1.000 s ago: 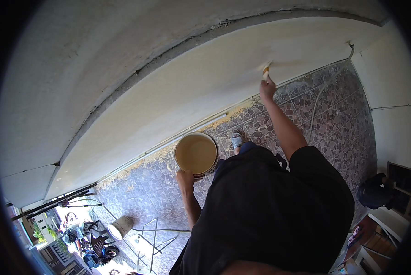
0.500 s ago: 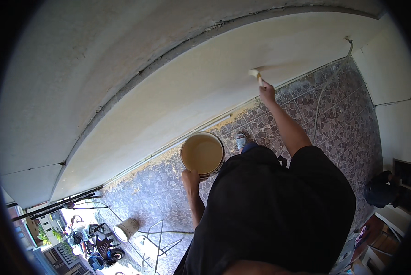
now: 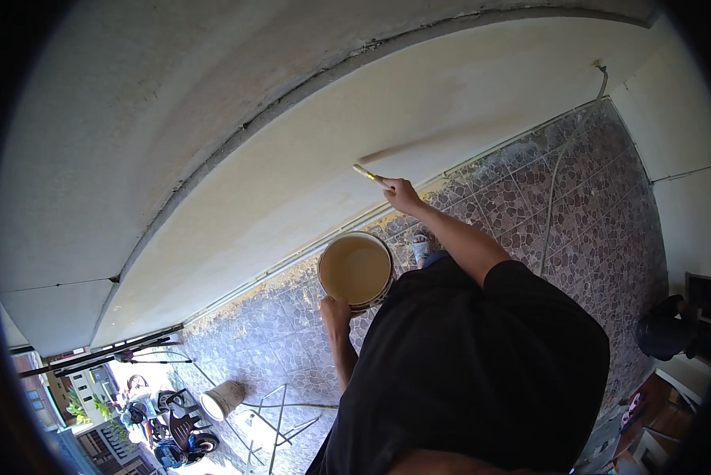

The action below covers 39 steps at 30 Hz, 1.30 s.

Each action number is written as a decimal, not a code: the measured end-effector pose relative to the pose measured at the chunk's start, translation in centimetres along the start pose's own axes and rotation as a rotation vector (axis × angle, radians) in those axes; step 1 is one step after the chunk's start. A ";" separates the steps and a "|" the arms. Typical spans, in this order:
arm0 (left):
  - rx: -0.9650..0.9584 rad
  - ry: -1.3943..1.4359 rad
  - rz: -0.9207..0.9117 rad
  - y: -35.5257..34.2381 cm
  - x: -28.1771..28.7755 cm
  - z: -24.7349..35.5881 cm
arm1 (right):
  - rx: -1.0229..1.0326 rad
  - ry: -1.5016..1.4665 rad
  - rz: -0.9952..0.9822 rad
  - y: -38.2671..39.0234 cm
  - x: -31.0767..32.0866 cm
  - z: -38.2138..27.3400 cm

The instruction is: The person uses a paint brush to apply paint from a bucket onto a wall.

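1. Cream-coloured wall (image 3: pixel 276 174) ran before the person, beneath a grey ledge (image 3: pixel 244 128); low against it, a paintbrush (image 3: pixel 368 173) slanted up to the left, its bristles at the surface.
2. Gripping the brush by its handle, the right hand (image 3: pixel 403 196) reached forward at the end of a bare forearm; a darker streak crossed the wall to the right of the bristles.
3. Meanwhile the left hand (image 3: pixel 336 315) clasped the near edge of a round bucket (image 3: pixel 356 235) of tan liquid (image 3: pixel 355 273), just in front of the person's black shirt (image 3: pixel 474 372).
4. Just right of the bucket, a sandalled foot (image 3: pixel 421 247) stood on the stone-patterned floor (image 3: pixel 522 206), where yellowish specks lined the wall's base.
5. Farther right, a pale hose (image 3: pixel 556 170) trailed down from the wall.
6. At lower left, a whitish pail (image 3: pixel 224 399) stood near a metal frame (image 3: pixel 268 427), with a dark chair (image 3: pixel 182 425) and a motorcycle (image 3: pixel 205 442) past them in sunlight.
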State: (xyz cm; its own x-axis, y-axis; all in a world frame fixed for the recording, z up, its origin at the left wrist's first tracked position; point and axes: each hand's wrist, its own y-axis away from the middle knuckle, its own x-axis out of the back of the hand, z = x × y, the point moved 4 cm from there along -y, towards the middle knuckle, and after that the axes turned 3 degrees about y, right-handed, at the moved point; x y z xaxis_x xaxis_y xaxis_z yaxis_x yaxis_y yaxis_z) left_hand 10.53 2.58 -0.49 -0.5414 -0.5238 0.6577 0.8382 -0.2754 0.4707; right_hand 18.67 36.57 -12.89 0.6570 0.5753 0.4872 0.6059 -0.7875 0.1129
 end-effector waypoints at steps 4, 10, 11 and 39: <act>0.032 -0.008 -0.046 0.5 -0.1 -0.6 | -0.138 0.051 0.259 -3.1 13.3 6.4; 0.026 0.089 -0.009 1.6 0.0 -2.8 | -0.309 -0.202 0.809 -5.5 24.2 15.5; 0.027 0.087 -0.006 1.9 0.3 -3.3 | -0.285 -0.186 0.774 -6.0 23.6 15.6; -0.087 0.053 0.041 9.2 -6.7 3.6 | -0.479 -0.916 0.561 -3.4 22.4 13.3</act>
State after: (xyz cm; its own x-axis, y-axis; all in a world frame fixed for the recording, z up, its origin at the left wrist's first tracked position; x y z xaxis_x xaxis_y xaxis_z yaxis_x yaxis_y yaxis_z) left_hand 21.61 6.47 1.51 -0.5045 -0.5772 0.6422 0.8632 -0.3208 0.3898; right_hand 37.27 55.04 -13.84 0.9736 -0.0883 -0.2105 0.0268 -0.8715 0.4897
